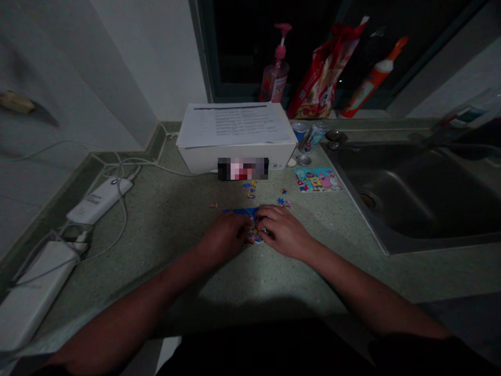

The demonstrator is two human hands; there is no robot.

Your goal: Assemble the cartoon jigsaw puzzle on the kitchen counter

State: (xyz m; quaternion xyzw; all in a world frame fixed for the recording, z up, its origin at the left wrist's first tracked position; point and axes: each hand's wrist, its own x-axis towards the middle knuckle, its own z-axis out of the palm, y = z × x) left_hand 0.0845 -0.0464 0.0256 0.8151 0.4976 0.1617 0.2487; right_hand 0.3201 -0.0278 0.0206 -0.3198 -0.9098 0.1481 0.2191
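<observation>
On the speckled green counter (176,230) lies a partly joined jigsaw puzzle (238,212) with a blue edge. My left hand (225,235) rests on its left part, fingers curled down onto the pieces. My right hand (284,230) covers its right part, fingers bent and pressed on the pieces. The two hands nearly touch over the puzzle, and what the fingertips pinch is hidden. Several loose puzzle pieces (250,189) lie just beyond the hands. A colourful cartoon picture card (318,179) lies to the right of them.
A white box (235,151) with a printed sheet on top stands behind. Two white power banks (99,199) with cables lie at the left. A steel sink (415,193) fills the right. A pink pump bottle (275,73), a red bag (324,73), cans (313,137) stand at the window.
</observation>
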